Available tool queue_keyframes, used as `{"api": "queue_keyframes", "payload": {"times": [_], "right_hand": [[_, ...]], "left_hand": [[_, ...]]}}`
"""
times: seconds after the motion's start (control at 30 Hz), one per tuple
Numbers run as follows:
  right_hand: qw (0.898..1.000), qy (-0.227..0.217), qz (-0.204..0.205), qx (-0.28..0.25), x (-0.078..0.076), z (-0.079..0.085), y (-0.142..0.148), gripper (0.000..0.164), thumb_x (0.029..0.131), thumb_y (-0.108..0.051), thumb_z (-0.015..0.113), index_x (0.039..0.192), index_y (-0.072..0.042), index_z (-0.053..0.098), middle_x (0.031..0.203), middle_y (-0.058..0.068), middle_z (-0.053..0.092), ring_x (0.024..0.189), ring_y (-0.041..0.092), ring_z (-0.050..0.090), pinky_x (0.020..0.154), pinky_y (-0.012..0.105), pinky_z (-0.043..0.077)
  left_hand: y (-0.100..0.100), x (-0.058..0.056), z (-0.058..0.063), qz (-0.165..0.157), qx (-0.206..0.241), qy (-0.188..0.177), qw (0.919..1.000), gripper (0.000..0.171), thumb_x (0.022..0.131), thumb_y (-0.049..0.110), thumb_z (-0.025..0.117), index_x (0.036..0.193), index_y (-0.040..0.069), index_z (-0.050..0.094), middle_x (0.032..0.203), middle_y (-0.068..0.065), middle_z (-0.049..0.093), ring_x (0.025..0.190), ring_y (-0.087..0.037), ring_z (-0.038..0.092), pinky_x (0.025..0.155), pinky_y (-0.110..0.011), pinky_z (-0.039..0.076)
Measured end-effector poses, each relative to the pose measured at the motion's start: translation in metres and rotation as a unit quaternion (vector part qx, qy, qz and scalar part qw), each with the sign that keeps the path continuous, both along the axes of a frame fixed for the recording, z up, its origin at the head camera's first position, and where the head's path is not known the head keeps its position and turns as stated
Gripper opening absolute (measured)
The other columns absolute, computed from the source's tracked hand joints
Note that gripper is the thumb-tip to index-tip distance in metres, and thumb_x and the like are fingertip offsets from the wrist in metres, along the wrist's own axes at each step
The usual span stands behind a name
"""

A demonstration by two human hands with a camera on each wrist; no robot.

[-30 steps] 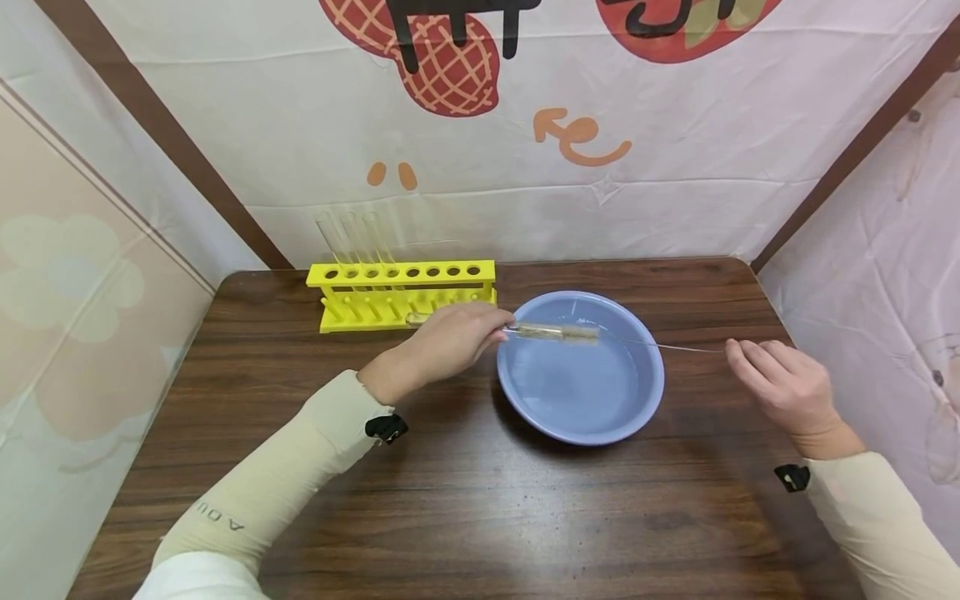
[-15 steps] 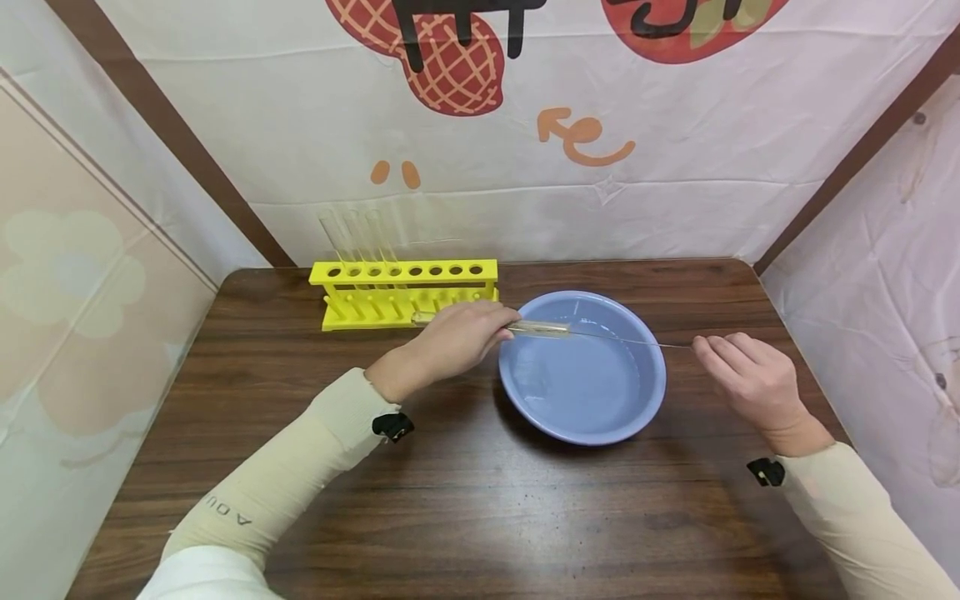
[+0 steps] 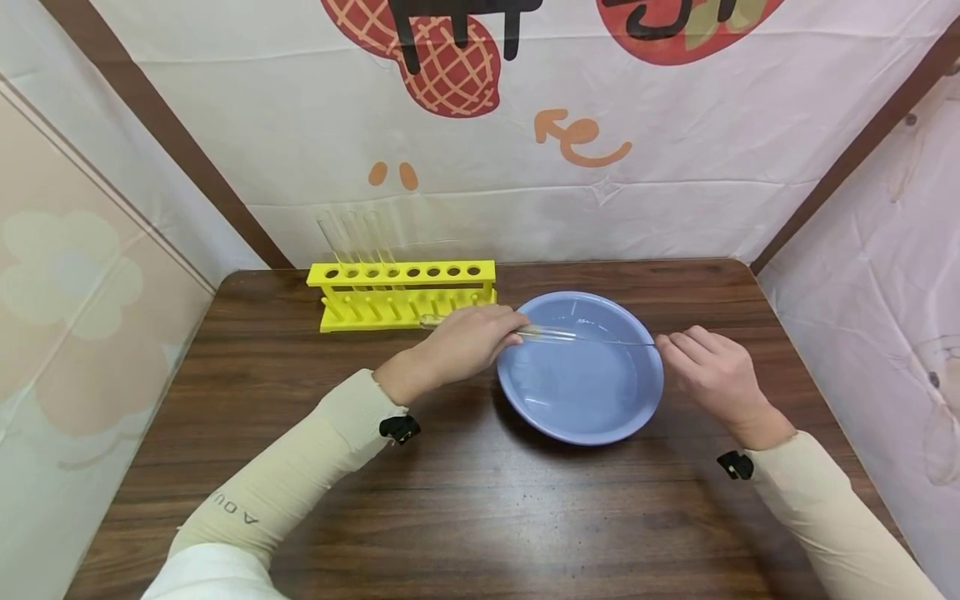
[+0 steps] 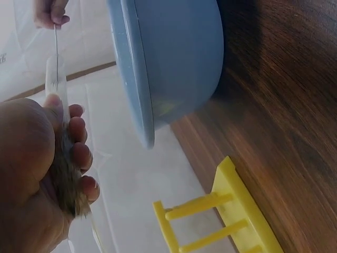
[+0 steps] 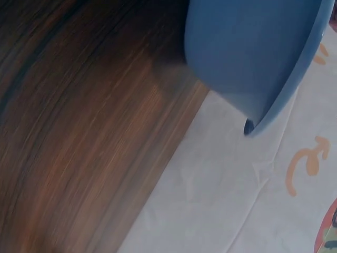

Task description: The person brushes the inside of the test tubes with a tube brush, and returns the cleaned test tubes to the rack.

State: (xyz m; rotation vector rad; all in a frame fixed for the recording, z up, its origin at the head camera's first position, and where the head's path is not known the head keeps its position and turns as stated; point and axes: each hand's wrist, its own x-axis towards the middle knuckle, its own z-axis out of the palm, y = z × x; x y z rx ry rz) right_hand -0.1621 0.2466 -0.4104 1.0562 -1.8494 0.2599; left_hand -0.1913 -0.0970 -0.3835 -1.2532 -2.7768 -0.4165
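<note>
My left hand (image 3: 472,340) grips a clear glass test tube (image 3: 551,334) lying almost level, its open mouth over the blue basin (image 3: 517,400) and facing right. In the left wrist view, bristles of a test tube brush (image 4: 67,182) show inside the tube, within the curled fingers (image 4: 80,156). The brush's thin wire handle runs out of the mouth to my right hand (image 3: 708,371), which pinches it at the basin's right rim. The right wrist view shows the basin's outside but not the hand.
A yellow test tube rack (image 3: 401,273) stands behind my left hand, with several clear test tubes (image 3: 360,237) upright in its left holes. Water lies in the basin. A printed cloth (image 3: 675,217) hangs behind the brown wooden table (image 3: 525,525).
My right hand has moved left toward the tube, pushing the wire in. The brush bristles, seen at the mouth earlier, have gone deeper into the tube. The left hand has shifted slightly right.
</note>
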Motion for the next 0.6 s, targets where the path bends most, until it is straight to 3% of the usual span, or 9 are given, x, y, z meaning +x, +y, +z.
{"api": "queue_keyframes", "payload": {"times": [0.3, 0.6], "right_hand": [[0.999, -0.033, 0.001, 0.024, -0.006, -0.008, -0.016, 0.023, 0.099, 0.004, 0.049, 0.089, 0.002, 0.069, 0.076, 0.010, 0.065, 0.061, 0.027, 0.056, 0.046, 0.040, 0.048], [0.998, -0.058, -0.001, 0.032, -0.005, -0.010, -0.022, 0.023, 0.101, 0.000, 0.048, 0.092, 0.001, 0.069, 0.077, 0.009, 0.067, 0.062, 0.026, 0.057, 0.048, 0.039, 0.049]], "left_hand": [[0.009, 0.003, 0.000, -0.007, -0.004, -0.008, 0.9999, 0.032, 0.106, 0.026, 0.057, 0.131, 0.007, 0.065, 0.127, -0.007, 0.068, 0.118, -0.024, 0.064, 0.097, -0.041, 0.052], [0.010, 0.004, -0.003, -0.002, -0.002, -0.028, 0.9996, 0.032, 0.106, 0.026, 0.056, 0.132, 0.010, 0.064, 0.129, -0.005, 0.067, 0.121, -0.023, 0.063, 0.098, -0.042, 0.052]]}}
